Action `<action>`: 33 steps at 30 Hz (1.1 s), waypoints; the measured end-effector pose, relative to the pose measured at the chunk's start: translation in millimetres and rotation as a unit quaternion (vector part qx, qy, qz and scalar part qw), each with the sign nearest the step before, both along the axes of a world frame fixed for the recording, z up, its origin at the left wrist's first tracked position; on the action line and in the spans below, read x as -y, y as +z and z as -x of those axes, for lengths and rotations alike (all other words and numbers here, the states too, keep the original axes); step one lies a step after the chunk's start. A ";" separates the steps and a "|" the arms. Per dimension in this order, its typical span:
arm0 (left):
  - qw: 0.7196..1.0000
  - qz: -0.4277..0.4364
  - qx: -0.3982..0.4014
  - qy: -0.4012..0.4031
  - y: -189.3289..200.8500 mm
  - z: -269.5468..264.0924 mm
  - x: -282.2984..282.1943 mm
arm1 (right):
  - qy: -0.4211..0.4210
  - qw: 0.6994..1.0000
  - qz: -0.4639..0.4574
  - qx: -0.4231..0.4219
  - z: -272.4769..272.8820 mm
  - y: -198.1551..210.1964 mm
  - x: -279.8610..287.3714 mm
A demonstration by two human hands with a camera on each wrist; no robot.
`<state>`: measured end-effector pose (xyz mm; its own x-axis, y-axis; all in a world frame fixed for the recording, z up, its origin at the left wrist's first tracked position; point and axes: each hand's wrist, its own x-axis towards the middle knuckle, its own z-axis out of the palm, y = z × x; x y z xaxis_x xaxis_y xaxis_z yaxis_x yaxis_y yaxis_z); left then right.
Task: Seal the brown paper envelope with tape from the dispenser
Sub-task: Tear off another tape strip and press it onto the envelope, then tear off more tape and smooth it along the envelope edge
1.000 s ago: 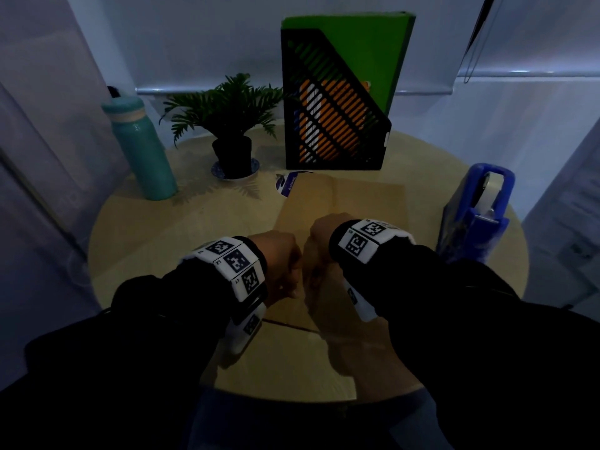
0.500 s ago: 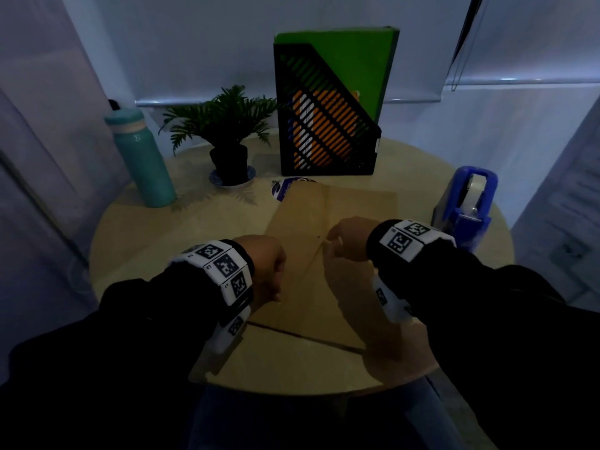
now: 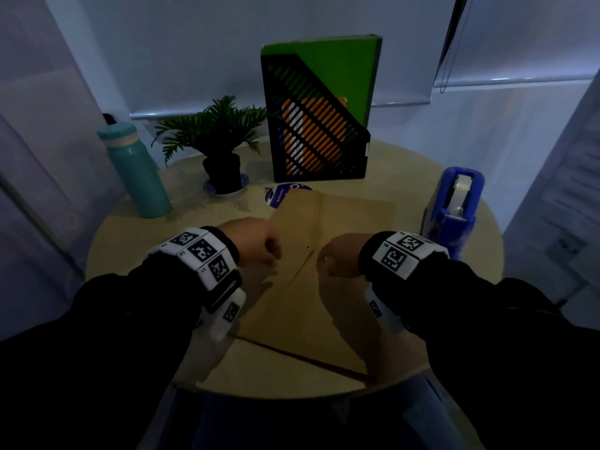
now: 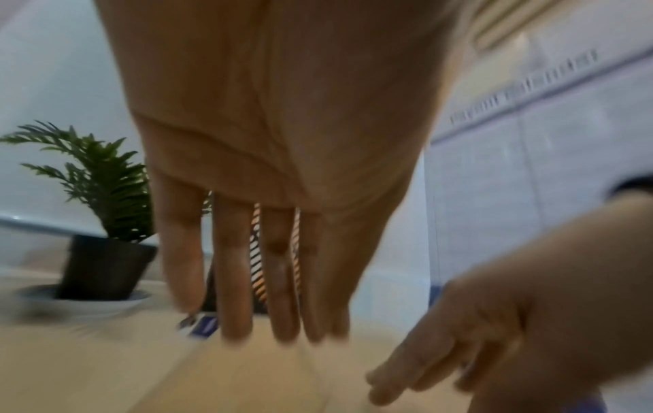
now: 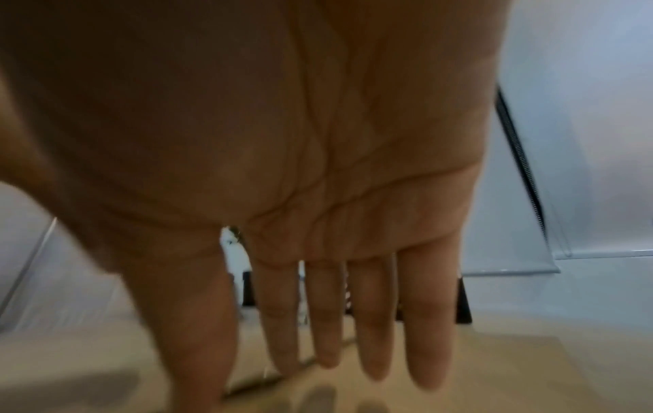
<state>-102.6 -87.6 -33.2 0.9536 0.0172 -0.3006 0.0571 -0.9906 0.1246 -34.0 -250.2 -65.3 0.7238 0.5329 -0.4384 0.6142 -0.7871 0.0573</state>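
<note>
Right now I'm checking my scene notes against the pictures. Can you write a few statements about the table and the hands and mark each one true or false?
1. The tape dispenser is blue and stands to the right of the brown envelope. True.
2. The left hand grips the teal bottle. False: it hangs over the envelope with straight fingers and holds nothing, while the bottle stands apart at the far left.
3. The potted plant stands between the bottle and the black file holder. True.
4. The right hand holds a strip of tape. False: its fingers are straight, and no tape shows in it.
5. The envelope stands upright in the file holder. False: it lies flat on the round table.
</note>
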 end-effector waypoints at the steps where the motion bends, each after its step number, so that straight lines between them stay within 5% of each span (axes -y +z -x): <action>1: 0.999 0.017 0.026 0.005 4.3 -3.0 1.3 | 0.007 1.000 0.009 0.004 -1.2 2.1 1.9; 8: 0.976 0.100 0.193 0.009 17.6 -24.0 27.2 | -0.060 0.972 -0.189 0.127 -5.6 38.1 36.0; 13: 0.953 0.217 0.210 -0.021 9.4 -38.0 66.1 | -0.089 0.926 -0.318 0.185 -13.3 58.4 79.8; 23: 0.909 0.385 0.152 -0.042 -14.7 -66.9 151.3 | -0.236 0.894 -0.330 0.188 -70.9 53.3 165.2; 33: 0.862 0.495 0.109 0.033 -21.9 -87.4 192.0 | -0.296 0.898 -0.293 0.143 -105.0 45.7 189.2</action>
<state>-15.2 -279.6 -55.1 0.9960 -0.0884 -0.0121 -0.0233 -0.3889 0.9210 71.1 -439.4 -19.6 0.9945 0.0966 0.0401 0.1046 -0.9168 -0.3854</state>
